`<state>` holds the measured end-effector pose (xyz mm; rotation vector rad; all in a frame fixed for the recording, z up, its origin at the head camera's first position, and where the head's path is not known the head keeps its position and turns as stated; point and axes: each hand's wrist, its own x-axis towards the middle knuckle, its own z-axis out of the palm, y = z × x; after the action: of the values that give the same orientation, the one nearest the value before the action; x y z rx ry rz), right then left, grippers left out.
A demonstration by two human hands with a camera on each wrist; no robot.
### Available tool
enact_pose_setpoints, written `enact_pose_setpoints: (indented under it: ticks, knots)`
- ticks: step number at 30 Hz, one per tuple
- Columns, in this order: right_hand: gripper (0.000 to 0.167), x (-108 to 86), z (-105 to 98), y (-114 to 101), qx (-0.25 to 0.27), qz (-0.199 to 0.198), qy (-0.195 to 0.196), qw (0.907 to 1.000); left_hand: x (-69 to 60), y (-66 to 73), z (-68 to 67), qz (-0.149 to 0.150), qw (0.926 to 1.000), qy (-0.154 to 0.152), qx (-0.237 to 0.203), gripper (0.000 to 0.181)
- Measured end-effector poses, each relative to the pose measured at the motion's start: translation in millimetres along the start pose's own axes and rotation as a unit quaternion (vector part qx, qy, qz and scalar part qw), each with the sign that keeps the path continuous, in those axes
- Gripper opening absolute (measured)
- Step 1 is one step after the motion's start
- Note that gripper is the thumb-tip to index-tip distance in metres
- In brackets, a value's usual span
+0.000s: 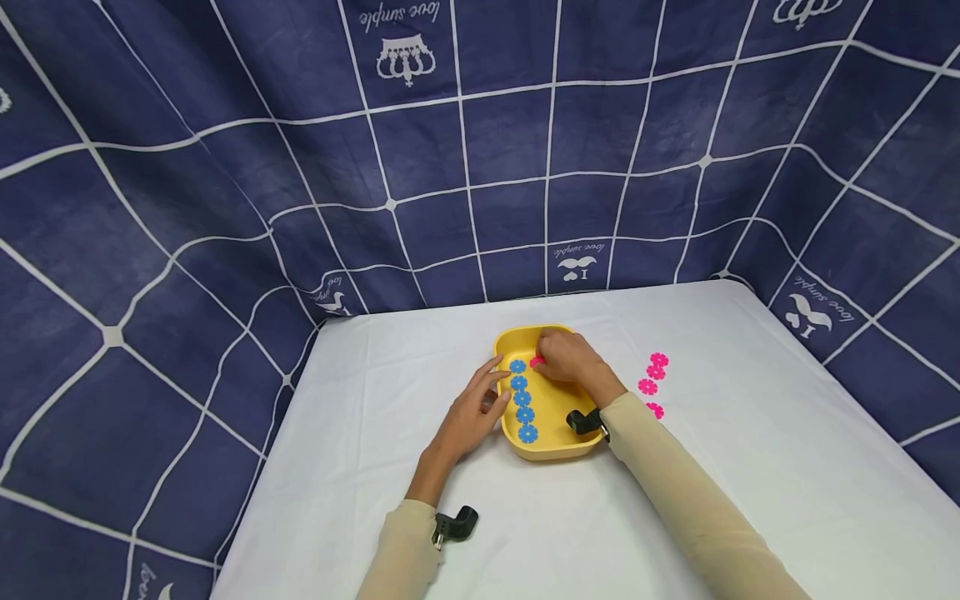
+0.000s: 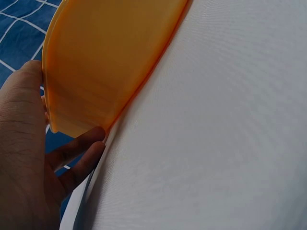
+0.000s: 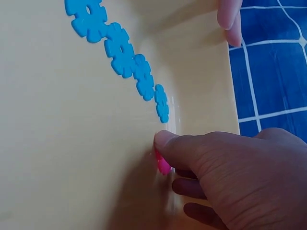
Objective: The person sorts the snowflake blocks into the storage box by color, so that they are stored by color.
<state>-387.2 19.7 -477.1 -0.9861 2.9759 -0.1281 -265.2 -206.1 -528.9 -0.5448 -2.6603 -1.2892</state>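
A yellow plastic box [image 1: 558,417] stands on the white table. Down its left side runs a row of several blue snowflake discs [image 1: 522,398], flat on the floor of the box. My right hand [image 1: 570,357] reaches inside near the far end and pinches a pink snowflake disc [image 3: 163,165] between thumb and fingers. That disc is close to the end of the blue row, partly covered by the thumb. My left hand [image 1: 472,412] holds the box's left wall, some fingertips over the rim and others against the outside, as the left wrist view [image 2: 79,153] shows.
Several loose pink snowflake discs [image 1: 648,387] lie on the white cloth [image 1: 750,400] right of the box; my right sleeve partly covers the nearest. A dark blue curtain [image 1: 510,150] with white lines hangs behind the table and at both sides.
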Motion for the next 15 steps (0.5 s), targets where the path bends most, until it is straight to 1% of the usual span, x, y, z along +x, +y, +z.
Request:
enact_pose_setpoints:
  ticks: [8, 15]
  knots:
    - [0.025, 0.1, -0.7, -1.4, 0.01, 0.003, -0.001, 0.9999, 0.0, -0.5, -1.4, 0.004, 1.0, -0.003, -0.001, 0.046]
    - [0.027, -0.6, -0.3, -1.1, 0.01, 0.005, 0.0, 0.9999, -0.8, -1.3, 0.2, -0.003, 1.0, -0.002, -0.006, 0.047]
